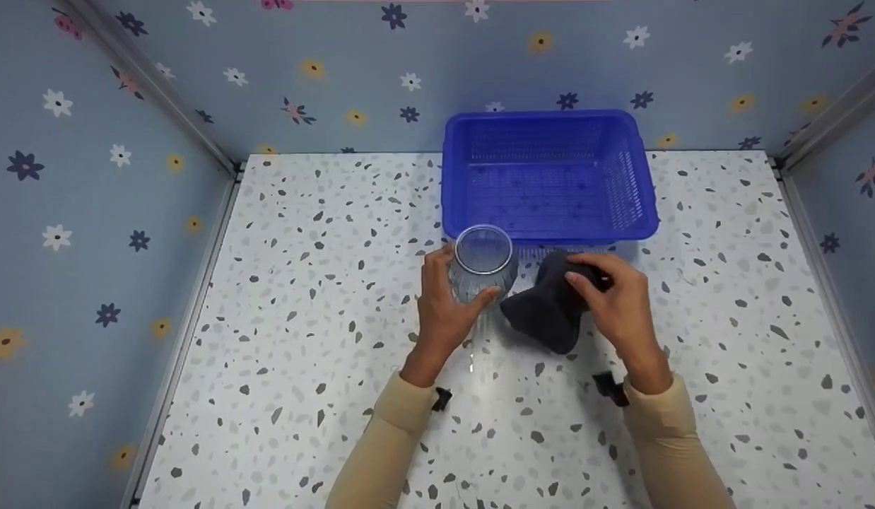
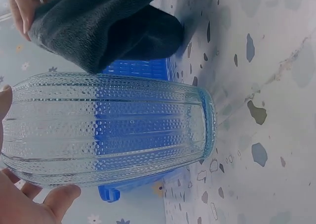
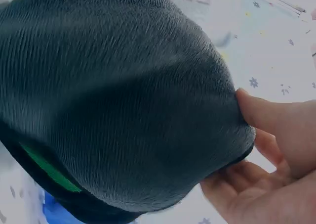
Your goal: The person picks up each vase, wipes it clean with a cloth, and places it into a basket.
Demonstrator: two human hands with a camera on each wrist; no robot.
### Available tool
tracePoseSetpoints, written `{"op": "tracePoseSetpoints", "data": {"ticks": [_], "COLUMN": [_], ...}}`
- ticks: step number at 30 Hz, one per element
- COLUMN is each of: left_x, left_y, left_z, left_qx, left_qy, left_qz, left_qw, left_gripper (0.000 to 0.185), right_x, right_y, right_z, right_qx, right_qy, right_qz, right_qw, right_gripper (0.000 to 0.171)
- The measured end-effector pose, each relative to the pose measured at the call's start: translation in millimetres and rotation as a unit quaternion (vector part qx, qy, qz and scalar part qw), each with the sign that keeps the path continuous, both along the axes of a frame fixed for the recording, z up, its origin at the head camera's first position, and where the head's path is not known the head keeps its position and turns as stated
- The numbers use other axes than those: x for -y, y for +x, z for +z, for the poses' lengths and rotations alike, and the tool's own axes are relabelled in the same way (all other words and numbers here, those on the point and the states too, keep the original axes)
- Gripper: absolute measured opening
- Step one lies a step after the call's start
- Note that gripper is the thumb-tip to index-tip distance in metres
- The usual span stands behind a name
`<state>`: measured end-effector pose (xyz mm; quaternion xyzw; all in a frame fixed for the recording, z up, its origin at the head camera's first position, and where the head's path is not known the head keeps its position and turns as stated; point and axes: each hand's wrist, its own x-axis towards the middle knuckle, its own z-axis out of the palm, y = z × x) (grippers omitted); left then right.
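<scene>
Under the right wrist, dark cloth, green tag, unseen overhead

Basket stands at the 12 o'clock end of the tabletop, against the back wall. Glass tumbler stands upright on the tabletop just at the basket's 7 o'clock corner. Cloth lies at the tumbler's 3 o'clock, close beside it, directly at 6 o'clock of the basket's front rim.
</scene>
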<state>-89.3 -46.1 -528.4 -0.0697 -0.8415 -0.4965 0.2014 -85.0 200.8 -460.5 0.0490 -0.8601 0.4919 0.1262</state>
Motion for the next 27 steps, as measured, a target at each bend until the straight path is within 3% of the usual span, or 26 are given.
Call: {"op": "tracePoseSetpoints", "data": {"ticks": [4, 7, 9, 11, 13, 17, 19, 23, 25, 27], "left_x": [-0.5, -0.9, -1.0, -0.9, -0.4, 0.6, 0.9, 0.8, 0.9, 1.0], "left_y": [-0.3, -0.9, -1.3, -1.7, -1.8, -1.5, -1.0, -0.2, -0.1, -0.4], "left_z": [1.4, 2.3, 2.8, 2.7, 2.6, 2.3, 2.4, 1.4, 0.9, 0.3], "left_qx": [0.0, -0.003, -0.007, -0.008, -0.01, -0.004, -0.001, 0.001, 0.0, -0.003], "left_qy": [0.0, 0.0, -0.001, -0.002, -0.002, -0.004, -0.004, -0.004, -0.003, -0.003], "left_qz": [-0.003, -0.006, -0.009, -0.011, -0.01, -0.008, -0.009, -0.008, -0.008, -0.007], "left_qw": [1.0, 1.0, 0.9999, 0.9999, 0.9999, 0.9999, 1.0, 1.0, 1.0, 1.0], "left_gripper": [0.08, 0.08, 0.08, 0.081, 0.081, 0.081, 0.081, 0.081, 0.081, 0.081], "right_x": [-13.6, -26.3, -34.9, -41.7, -45.7, -47.4, -49.1, -59.1, -64.6, -68.2], "right_y": [8.2, 16.3, 23.0, 29.1, 32.9, 35.3, 35.6, 34.2, 30.9, 24.4], "right_z": [13.4, 26.4, 35.0, 40.9, 43.2, 38.8, 35.8, 33.6, 33.2, 28.8], "right_qx": [0.08, 0.156, 0.178, 0.166, 0.125, 0.052, 0.038, 0.043, 0.073, 0.111], "right_qy": [0.002, -0.03, -0.04, -0.026, 0.017, 0.103, 0.123, 0.09, 0.036, -0.016], "right_qz": [0.053, 0.138, 0.191, 0.227, 0.241, 0.223, 0.215, 0.249, 0.27, 0.261], "right_qw": [0.995, 0.978, 0.964, 0.959, 0.962, 0.968, 0.968, 0.963, 0.959, 0.959], "right_gripper": [0.029, 0.04, 0.044, 0.042, 0.034, 0.019, 0.019, 0.019, 0.016, 0.012]}}
